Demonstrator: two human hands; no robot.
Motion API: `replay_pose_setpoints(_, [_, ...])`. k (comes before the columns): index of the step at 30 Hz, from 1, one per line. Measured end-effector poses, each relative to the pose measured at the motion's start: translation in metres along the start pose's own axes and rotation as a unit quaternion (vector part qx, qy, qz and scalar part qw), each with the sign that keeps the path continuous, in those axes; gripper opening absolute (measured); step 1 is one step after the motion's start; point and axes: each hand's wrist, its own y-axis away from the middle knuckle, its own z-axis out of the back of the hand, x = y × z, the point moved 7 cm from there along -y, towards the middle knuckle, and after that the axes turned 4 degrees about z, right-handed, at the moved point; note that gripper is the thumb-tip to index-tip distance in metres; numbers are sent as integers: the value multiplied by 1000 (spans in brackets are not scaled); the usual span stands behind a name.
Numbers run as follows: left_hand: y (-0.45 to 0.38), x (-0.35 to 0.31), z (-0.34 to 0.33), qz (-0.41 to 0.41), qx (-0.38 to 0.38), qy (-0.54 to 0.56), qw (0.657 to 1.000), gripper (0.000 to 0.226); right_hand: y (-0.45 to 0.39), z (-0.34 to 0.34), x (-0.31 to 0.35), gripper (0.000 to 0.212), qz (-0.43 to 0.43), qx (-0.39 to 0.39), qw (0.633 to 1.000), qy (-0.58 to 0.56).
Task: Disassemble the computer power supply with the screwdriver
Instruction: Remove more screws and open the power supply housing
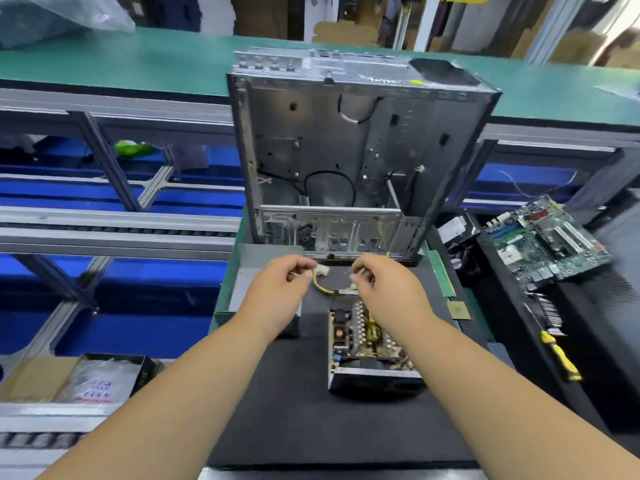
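Note:
The opened power supply (363, 344) lies on the black mat (294, 410), its circuit board and coils exposed. Its grey cover (242, 282) lies to the left, partly under my left forearm. Yellow-green wires (320, 285) run from the supply's far end up to a white connector (321, 270). My left hand (277, 289) pinches the wire beside that connector. My right hand (384, 285) pinches another white plug on the same wire bundle, just above the supply. A yellow-handled screwdriver (561, 356) lies at the right on the black bench, away from both hands.
An emptied computer case (346, 150) stands open behind the mat. A motherboard (543, 240) lies at the right, with a memory stick (441, 271) and a CPU chip (459, 310) near the mat's right edge. Conveyor rails and blue bins fill the left.

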Motion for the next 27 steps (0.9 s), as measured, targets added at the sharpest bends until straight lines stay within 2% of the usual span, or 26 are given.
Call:
replay_pose_setpoints(6, [13,-25,-74,-15,55,-30,998,19,31,48,-87,18,-68,-30,997,-23])
replay_pose_setpoints(13, [25,-59,-150,-33,96,-43,994,22,68,102,-181,13,-136,-53,988,-41])
replay_pose_setpoints(27, [45,-88,-233,-4,108,-56,993,24,111,136,-310,11,-239,-44,970,-7])
